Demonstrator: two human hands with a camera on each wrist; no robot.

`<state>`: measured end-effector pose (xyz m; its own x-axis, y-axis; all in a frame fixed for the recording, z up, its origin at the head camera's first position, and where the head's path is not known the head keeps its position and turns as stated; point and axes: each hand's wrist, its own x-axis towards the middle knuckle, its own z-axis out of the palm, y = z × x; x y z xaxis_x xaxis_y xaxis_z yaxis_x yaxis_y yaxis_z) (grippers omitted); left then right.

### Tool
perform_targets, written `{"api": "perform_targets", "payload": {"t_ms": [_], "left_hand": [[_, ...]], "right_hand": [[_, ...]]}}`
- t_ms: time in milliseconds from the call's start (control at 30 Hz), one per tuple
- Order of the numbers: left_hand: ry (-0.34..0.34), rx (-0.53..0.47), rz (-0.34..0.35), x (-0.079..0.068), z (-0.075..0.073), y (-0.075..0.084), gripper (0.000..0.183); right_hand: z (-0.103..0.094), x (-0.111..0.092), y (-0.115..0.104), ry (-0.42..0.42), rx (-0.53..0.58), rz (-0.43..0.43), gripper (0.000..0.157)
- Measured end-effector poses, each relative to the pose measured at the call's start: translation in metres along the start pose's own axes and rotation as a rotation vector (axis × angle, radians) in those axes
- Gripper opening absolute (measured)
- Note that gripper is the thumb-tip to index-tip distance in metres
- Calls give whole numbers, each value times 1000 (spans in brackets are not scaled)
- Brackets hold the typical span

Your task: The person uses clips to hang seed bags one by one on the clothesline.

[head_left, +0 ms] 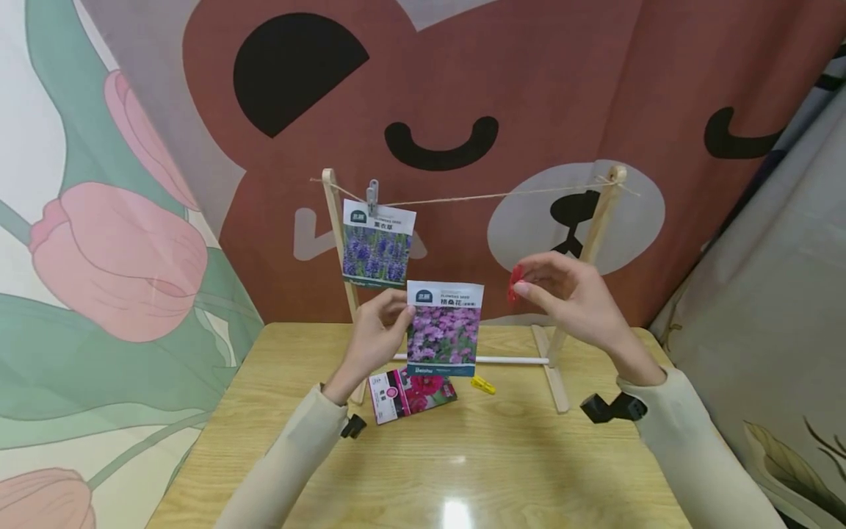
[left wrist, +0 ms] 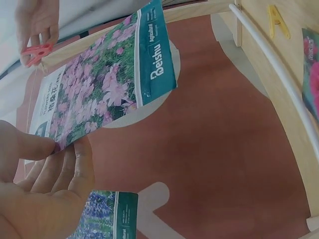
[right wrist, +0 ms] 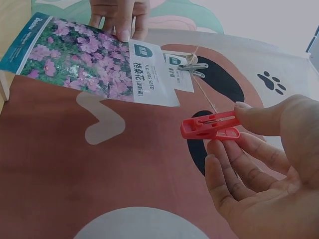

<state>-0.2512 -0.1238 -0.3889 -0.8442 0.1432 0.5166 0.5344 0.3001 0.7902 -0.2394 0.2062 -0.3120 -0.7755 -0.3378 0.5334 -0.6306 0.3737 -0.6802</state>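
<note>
My left hand [head_left: 378, 334] pinches the left edge of a seed packet [head_left: 444, 330] with pink flowers, holding it upright in front of the rack. To the right, my right hand [head_left: 578, 297] grips a red clothespin [right wrist: 212, 124] between thumb and fingers, level with the packet's top and apart from it. A string [head_left: 476, 198] runs between two wooden posts above both hands. From its left end hangs a second seed packet [head_left: 377, 246] with purple flowers, held by a grey clothespin [head_left: 373, 197].
On the table [head_left: 423, 463] lies a magenta-flower seed packet [head_left: 390, 397], partly covered by the held one. Near it is a yellow clothespin [head_left: 483, 384]. The rack's right post [head_left: 603, 213] stands behind my right hand, and a white rod [head_left: 512, 360] spans the base.
</note>
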Motion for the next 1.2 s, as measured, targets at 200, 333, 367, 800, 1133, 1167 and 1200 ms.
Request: {"api": "perform_targets", "payload": {"t_ms": [200, 333, 367, 800, 1133, 1167, 1200], "left_hand": [[14, 2, 23, 7, 2, 2, 15], [18, 6, 14, 11, 3, 4, 15], [19, 6, 14, 12, 3, 4, 16], [19, 8, 17, 20, 5, 3, 14], [37, -20, 26, 24, 5, 5, 15], [39, -25, 27, 25, 4, 6, 16], [41, -31, 29, 25, 4, 6, 16]], "right_hand": [[-3, 8, -4, 6, -12, 1, 30], [-4, 13, -6, 18, -22, -4, 34], [-4, 14, -6, 21, -25, -4, 35], [-7, 24, -8, 17, 27, -28, 30], [-11, 29, -15, 30, -7, -4, 32], [-12, 29, -15, 33, -11, -5, 33], [-12, 30, -16, 33, -10, -4, 33]]}}
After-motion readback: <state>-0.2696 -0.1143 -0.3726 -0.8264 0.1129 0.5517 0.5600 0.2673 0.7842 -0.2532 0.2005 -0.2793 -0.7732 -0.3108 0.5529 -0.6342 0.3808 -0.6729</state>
